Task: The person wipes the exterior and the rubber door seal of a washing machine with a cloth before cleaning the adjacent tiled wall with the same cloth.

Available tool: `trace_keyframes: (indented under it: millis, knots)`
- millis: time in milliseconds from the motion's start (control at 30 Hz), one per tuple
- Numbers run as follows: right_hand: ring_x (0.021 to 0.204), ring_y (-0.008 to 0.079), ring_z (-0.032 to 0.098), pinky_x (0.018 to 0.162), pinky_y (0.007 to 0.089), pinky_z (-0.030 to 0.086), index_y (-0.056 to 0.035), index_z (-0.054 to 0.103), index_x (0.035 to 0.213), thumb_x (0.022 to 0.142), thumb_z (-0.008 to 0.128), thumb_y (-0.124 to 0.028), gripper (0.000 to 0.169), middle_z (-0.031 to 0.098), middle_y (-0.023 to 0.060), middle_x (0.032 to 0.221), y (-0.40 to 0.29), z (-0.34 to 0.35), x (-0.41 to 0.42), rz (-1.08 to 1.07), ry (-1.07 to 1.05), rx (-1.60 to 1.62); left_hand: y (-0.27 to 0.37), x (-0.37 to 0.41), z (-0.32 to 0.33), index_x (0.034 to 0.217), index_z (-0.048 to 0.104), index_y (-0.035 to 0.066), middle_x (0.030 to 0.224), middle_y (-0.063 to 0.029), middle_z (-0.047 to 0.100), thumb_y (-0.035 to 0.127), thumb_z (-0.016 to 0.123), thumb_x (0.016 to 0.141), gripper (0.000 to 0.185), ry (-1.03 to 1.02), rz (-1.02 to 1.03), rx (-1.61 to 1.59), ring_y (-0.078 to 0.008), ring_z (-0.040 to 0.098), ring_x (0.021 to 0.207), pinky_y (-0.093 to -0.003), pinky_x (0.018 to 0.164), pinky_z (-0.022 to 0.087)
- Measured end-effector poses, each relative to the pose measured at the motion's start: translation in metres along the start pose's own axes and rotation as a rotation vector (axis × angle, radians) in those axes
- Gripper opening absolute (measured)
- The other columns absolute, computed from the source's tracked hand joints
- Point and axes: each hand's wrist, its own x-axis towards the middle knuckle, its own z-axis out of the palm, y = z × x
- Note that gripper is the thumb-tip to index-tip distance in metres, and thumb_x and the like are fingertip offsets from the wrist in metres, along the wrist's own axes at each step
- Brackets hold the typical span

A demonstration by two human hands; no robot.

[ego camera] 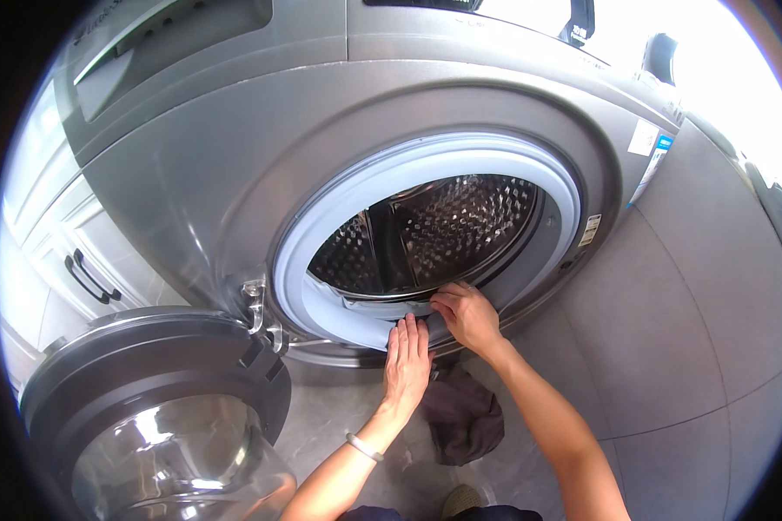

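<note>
A front-loading washing machine (pixel 176 169) stands before me with its round door (pixel 163 417) swung out to the left. A pale rubber door gasket (pixel 339 195) rings the opening around the perforated metal drum (pixel 469 221). At the bottom of the ring, my left hand (pixel 407 365) grips the gasket's lip, its fingers straight and close together. My right hand (pixel 469 319) is bent over the gasket's inner fold, near the drum's front rim. Its fingertips are partly hidden, so whether they pinch anything does not show. A dark, crumpled cloth (pixel 463 417) lies on the floor beneath my hands.
The metal door hinge (pixel 255 306) sticks out left of the opening. White cabinets (pixel 85 254) with black handles are at the left. A grey tiled surface (pixel 651 312) extends along the right. The tip of a shoe (pixel 463 500) shows at the bottom.
</note>
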Motion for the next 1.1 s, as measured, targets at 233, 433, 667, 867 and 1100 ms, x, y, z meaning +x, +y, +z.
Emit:
trace_keyframes:
  millis: [233, 433, 667, 867, 1100]
  knots:
    - [0.095, 0.0340, 0.072, 0.083, 0.0427, 0.058, -0.0052, 0.080, 0.099, 0.089, 0.069, -0.006, 0.015, 0.076, 0.0096, 0.104, -0.006, -0.001, 0.000, 0.185, -0.005, 0.127, -0.001, -0.001, -0.002, 0.149, 0.046, -0.006, 0.158, -0.0283, 0.042, 0.030, 0.072, 0.092, 0.072, -0.023, 0.003, -0.006, -0.0380, 0.042, 0.147, -0.0473, 0.125, 0.031]
    - [0.095, 0.0343, 0.072, 0.083, 0.0432, 0.058, -0.0049, 0.080, 0.097, 0.088, 0.070, -0.007, 0.014, 0.077, 0.0089, 0.104, -0.007, -0.006, -0.001, 0.160, -0.003, 0.128, 0.000, -0.002, -0.002, 0.150, 0.045, -0.006, 0.159, -0.0281, 0.041, 0.030, 0.070, 0.094, 0.071, -0.029, 0.002, -0.009, -0.0379, 0.041, 0.148, -0.0472, 0.126, 0.030]
    - [0.098, 0.0319, 0.069, 0.088, 0.0422, 0.056, -0.0064, 0.079, 0.099, 0.089, 0.074, -0.014, 0.014, 0.073, 0.0081, 0.101, -0.006, 0.000, 0.000, 0.085, -0.026, 0.006, 0.000, -0.002, -0.002, 0.150, 0.045, -0.005, 0.158, -0.0277, 0.042, 0.027, 0.069, 0.093, 0.069, -0.021, -0.003, -0.011, -0.0381, 0.043, 0.147, -0.0475, 0.125, 0.031]
    - [0.099, 0.0308, 0.069, 0.087, 0.0421, 0.058, -0.0070, 0.079, 0.099, 0.088, 0.077, -0.018, 0.016, 0.072, 0.0072, 0.103, 0.002, 0.010, -0.003, 0.019, -0.023, -0.113, -0.001, -0.003, 0.008, 0.149, 0.046, -0.005, 0.156, -0.0268, 0.043, 0.024, 0.070, 0.093, 0.068, 0.012, 0.006, -0.023, -0.0379, 0.042, 0.146, -0.0487, 0.124, 0.030]
    - [0.091, 0.0311, 0.071, 0.077, 0.0425, 0.059, -0.0074, 0.080, 0.094, 0.088, 0.077, -0.016, 0.011, 0.072, 0.0063, 0.101, 0.000, 0.015, 0.011, 0.040, 0.093, -0.080, 0.002, -0.005, 0.010, 0.147, 0.049, -0.004, 0.147, -0.0241, 0.050, 0.024, 0.069, 0.092, 0.065, 0.024, 0.025, 0.109, -0.0369, 0.047, 0.140, -0.0494, 0.122, 0.034]
